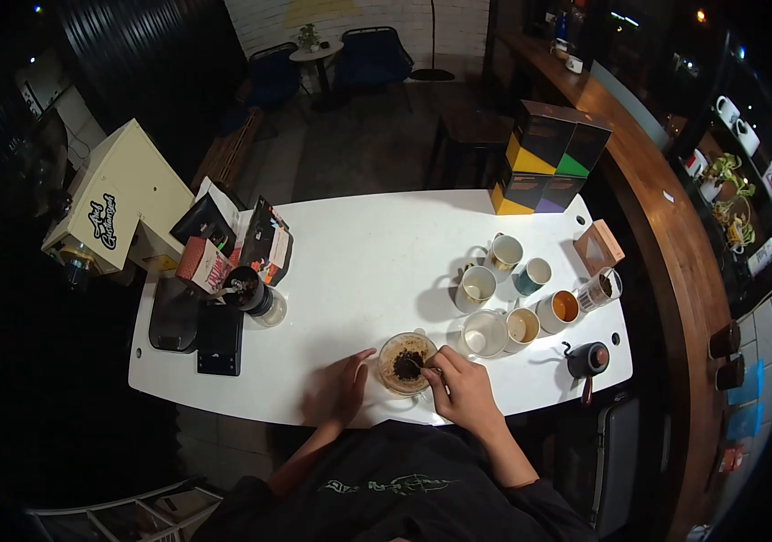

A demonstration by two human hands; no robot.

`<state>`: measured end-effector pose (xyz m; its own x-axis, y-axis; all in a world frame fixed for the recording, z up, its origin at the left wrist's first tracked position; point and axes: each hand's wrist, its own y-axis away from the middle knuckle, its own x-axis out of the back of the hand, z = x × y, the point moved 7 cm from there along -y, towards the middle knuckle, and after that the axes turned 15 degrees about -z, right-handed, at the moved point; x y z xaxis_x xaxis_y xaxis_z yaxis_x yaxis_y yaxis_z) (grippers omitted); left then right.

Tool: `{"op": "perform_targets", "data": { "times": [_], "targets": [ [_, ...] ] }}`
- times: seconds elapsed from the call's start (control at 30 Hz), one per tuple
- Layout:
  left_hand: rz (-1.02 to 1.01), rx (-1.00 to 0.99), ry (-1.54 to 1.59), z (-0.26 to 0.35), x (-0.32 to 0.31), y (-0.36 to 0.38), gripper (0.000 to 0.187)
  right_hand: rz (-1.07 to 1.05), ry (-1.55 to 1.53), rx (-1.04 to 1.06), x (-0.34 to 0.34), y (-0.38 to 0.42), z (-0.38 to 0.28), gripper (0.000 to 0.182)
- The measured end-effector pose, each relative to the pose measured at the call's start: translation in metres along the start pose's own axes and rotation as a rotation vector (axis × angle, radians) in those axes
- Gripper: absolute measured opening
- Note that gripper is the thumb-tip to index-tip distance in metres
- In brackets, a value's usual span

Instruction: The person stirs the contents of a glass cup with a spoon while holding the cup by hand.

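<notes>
Glass cup [387, 370] between hands; right hand [464, 387] nearer, at right rim, grip narrow on apparent spoon [416, 364]; left hand [346, 390] beside, grip wide.

Left forearm [306, 456] and right forearm [507, 450] bare, angled forward and inward. Left hand [346, 388] on edge, palm inward, fingers [365, 355] loosely extended. Right hand [466, 388] palm down, thumb and index pinched, remaining fingers curled, back of hand up.

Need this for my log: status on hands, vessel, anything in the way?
Right hand pinched over clear vessel, any tool unclear. Left hand open beside it. Dark granules inside. Clear glass beyond right hand, not blocking.
</notes>
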<state>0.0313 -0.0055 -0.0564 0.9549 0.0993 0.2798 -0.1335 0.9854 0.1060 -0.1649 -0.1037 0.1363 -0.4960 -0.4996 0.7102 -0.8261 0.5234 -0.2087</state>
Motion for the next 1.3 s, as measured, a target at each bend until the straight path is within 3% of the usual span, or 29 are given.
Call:
{"op": "perform_targets", "data": {
  "times": [0.03,0.1,0.13,0.2,0.3,0.47,0.63,0.7,0.73,0.87,0.9,1.03,1.3],
  "targets": [
    [0.002,-0.001,0.002,0.003,0.001,-0.005,0.039,0.004,0.008,0.000,0.000,0.000,-0.001,0.006],
    [0.078,-0.106,-0.503,0.025,0.003,-0.013,0.039,0.009,0.021,0.002,0.001,-0.001,-0.003,0.006],
    [0.080,-0.110,-0.501,0.021,-0.001,-0.018,0.039,0.017,0.022,0.006,0.001,-0.002,-0.003,0.007],
    [0.202,-0.093,-0.817,0.022,-0.004,-0.027,0.044,0.030,0.026,0.010,0.001,-0.001,-0.002,0.007],
    [0.178,-0.088,-0.941,0.024,-0.012,-0.025,0.045,0.008,0.028,-0.008,0.000,-0.002,0.002,0.006],
    [0.128,-0.105,-0.804,0.008,-0.010,-0.024,0.043,0.007,0.036,-0.029,-0.003,-0.001,0.007,0.009],
    [0.044,-0.207,-0.522,0.037,0.002,-0.014,0.046,-0.019,0.012,-0.034,-0.005,-0.003,0.009,0.012],
    [-0.088,-0.145,-0.475,0.054,0.000,-0.004,0.067,0.018,0.016,-0.034,-0.002,-0.004,0.011,0.011],
    [-0.097,-0.117,-0.469,0.048,-0.001,-0.001,0.067,0.016,0.000,-0.033,-0.001,-0.004,0.011,0.011],
    [-0.044,-0.337,-0.173,-0.003,-0.021,0.000,0.100,-0.011,-0.020,-0.023,-0.001,-0.004,0.007,0.010],
    [-0.057,-0.290,-0.118,-0.007,-0.024,-0.005,0.112,-0.007,-0.035,-0.012,-0.003,-0.004,0.009,0.010],
    [-0.129,-0.129,-0.095,-0.014,-0.035,-0.008,0.102,0.017,-0.036,-0.036,-0.006,-0.003,0.013,0.010],
    [-0.118,-0.151,-0.148,-0.003,-0.033,-0.010,0.093,0.015,-0.076,-0.045,-0.003,-0.002,0.014,0.008]
  ]
}}
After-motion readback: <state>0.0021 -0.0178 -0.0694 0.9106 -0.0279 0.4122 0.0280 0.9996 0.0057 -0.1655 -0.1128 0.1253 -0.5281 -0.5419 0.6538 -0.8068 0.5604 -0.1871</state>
